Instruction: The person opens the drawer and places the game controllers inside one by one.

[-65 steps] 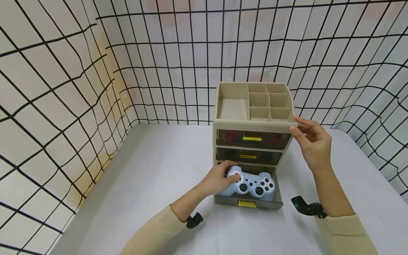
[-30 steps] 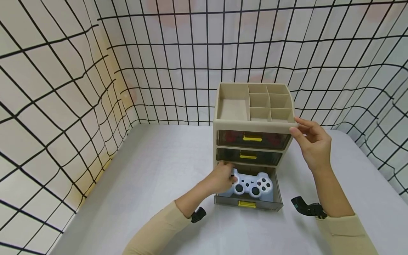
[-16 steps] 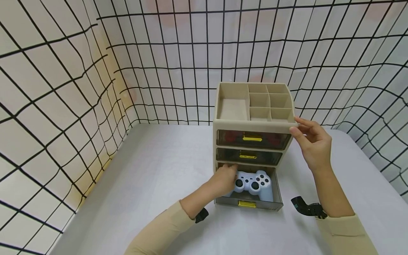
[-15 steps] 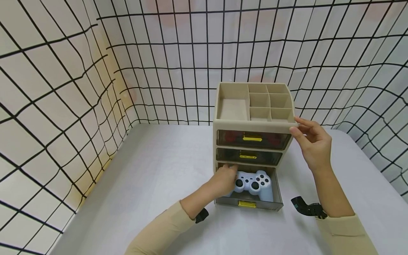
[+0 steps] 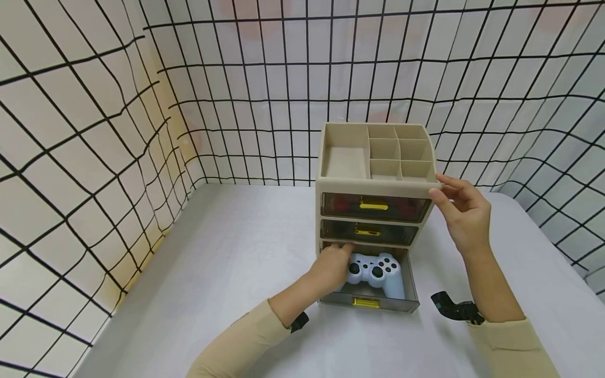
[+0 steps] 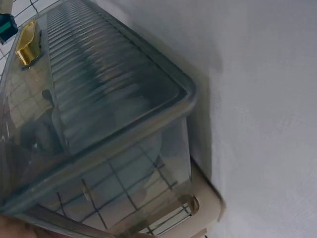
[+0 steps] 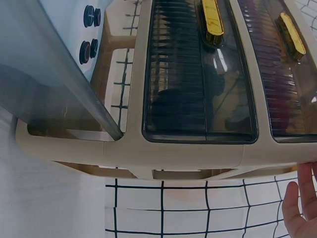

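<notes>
A pale blue game controller (image 5: 378, 270) lies in the pulled-out bottom drawer (image 5: 368, 302) of a beige drawer organizer (image 5: 378, 182). My left hand (image 5: 328, 270) reaches into that drawer and covers the controller's left end. Two of its fingers point toward the back; the thumb is hidden, so I cannot tell whether it grips the controller. In the left wrist view the clear drawer (image 6: 99, 134) fills much of the frame, with a little of the hand at the lower left. My right hand (image 5: 465, 215) pinches the organizer's upper right corner between thumb and finger.
Two closed drawers with gold handles sit above: an upper one (image 5: 340, 207) showing something red inside, and a darker middle one (image 5: 335, 229). The top tray (image 5: 345, 163) has several compartments. Black wire grid panels (image 5: 264, 100) surround the white table (image 5: 227, 252).
Over about two seconds the controller has shifted slightly left and sits lower in the drawer. My left hand has moved further in, its thumb now out of sight. The right hand has stayed put.
</notes>
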{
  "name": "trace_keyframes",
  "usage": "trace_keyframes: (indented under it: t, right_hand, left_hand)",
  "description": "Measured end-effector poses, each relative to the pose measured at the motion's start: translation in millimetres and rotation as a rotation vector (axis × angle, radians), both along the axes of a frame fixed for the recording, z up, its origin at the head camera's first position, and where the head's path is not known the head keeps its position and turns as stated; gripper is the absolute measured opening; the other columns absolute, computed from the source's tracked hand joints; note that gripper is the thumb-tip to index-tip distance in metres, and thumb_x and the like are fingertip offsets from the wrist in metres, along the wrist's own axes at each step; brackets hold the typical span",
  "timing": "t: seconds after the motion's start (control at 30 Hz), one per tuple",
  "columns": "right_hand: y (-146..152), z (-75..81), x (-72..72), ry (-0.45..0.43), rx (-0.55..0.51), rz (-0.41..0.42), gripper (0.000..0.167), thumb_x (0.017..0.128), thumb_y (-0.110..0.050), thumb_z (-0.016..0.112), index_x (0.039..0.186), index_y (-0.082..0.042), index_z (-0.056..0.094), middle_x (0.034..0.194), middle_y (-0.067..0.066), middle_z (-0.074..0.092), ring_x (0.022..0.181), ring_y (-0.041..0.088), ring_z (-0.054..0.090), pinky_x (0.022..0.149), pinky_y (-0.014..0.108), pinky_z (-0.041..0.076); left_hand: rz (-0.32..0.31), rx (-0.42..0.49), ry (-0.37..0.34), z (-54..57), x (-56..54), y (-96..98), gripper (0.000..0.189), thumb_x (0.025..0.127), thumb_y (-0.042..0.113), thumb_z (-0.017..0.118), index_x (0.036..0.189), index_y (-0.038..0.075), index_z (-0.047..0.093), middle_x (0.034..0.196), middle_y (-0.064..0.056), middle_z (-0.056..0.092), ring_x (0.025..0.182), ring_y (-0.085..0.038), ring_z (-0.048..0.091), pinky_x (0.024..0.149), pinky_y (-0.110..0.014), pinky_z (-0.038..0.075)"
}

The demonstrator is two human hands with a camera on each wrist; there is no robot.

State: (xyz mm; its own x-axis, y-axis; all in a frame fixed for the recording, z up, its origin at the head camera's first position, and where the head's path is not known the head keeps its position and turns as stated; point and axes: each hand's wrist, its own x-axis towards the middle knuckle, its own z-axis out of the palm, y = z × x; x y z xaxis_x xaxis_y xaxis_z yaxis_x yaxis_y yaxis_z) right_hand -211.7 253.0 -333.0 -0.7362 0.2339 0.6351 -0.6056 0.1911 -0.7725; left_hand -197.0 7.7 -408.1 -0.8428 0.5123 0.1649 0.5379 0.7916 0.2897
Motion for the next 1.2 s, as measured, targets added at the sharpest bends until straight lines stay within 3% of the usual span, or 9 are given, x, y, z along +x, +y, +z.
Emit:
trace_keyframes:
  t: [0.33,0.43,0.53,0.67,0.8,0.97,1.2]
  right_hand:
    - [1.8,-2.3,-1.9,0.015,0.014,0.007,0.032,0.087,0.012,0.065,0.118,0.006,0.065,0.092,-0.004,0.068,0.082,0.007,0.063,0.074,0.012,0.05]
    - [1.1,-1.8,-1.2,0.009,0.025,-0.006,0.032,0.087,0.012,0.064,0.118,0.006,0.065,0.093,-0.005,0.068,0.082,0.007,0.063,0.074,0.012,0.05]
    - [0.4,-1.2,-0.7,-0.001,0.035,-0.02,0.031,0.087,0.011,0.064,0.118,0.006,0.065,0.093,-0.005,0.068,0.082,0.007,0.063,0.074,0.012,0.05]
    - [0.6,-1.2,-0.8,-0.005,0.04,-0.028,0.032,0.087,0.011,0.064,0.118,0.005,0.065,0.093,-0.005,0.068,0.083,0.007,0.063,0.075,0.012,0.05]
    - [1.1,-1.5,-1.2,0.003,0.029,-0.017,0.032,0.087,0.012,0.064,0.118,0.006,0.065,0.092,-0.005,0.068,0.082,0.007,0.062,0.074,0.012,0.05]
    - [1.1,-1.8,-1.7,0.019,0.001,0.015,0.032,0.087,0.013,0.064,0.117,0.006,0.065,0.092,-0.004,0.068,0.083,0.007,0.063,0.074,0.012,0.05]
    - [1.6,-2.1,-2.3,0.033,-0.019,0.033,0.032,0.086,0.014,0.064,0.116,0.006,0.066,0.092,-0.004,0.069,0.083,0.007,0.063,0.074,0.012,0.05]
  left_hand:
    - [-0.001,0.006,0.044,1.8,5.0,-2.0,0.023,0.094,0.007,0.063,0.116,0.0,0.065,0.097,-0.012,0.07,0.09,-0.022,0.067,0.072,-0.029,0.054]
    - [0.001,0.111,0.066,3.5,11.0,-5.9,0.022,0.095,0.008,0.062,0.116,0.001,0.066,0.106,-0.011,0.069,0.097,-0.022,0.066,0.079,-0.028,0.054]
    - [-0.004,0.319,0.058,5.3,19.6,-11.3,0.021,0.097,0.01,0.059,0.115,0.003,0.067,0.113,-0.009,0.066,0.099,-0.017,0.064,0.082,-0.024,0.052]
    - [-0.041,0.602,-0.05,5.0,34.4,-18.3,0.017,0.098,0.012,0.059,0.109,0.003,0.069,0.102,-0.003,0.066,0.088,-0.008,0.06,0.078,-0.02,0.051]
    - [-0.091,0.74,-0.196,-1.0,51.6,-22.8,0.015,0.097,0.011,0.061,0.105,0.001,0.07,0.093,-0.002,0.067,0.082,-0.003,0.058,0.076,-0.019,0.052]
    - [-0.095,0.762,-0.311,-9.3,68.3,-25.9,0.012,0.095,0.01,0.063,0.098,0.002,0.072,0.09,-0.003,0.071,0.075,0.001,0.059,0.068,-0.017,0.052]
    - [-0.004,0.716,-0.367,-15.3,78.0,-29.7,0.012,0.092,0.008,0.067,0.091,0.0,0.076,0.077,-0.001,0.072,0.066,0.004,0.057,0.06,-0.016,0.049]
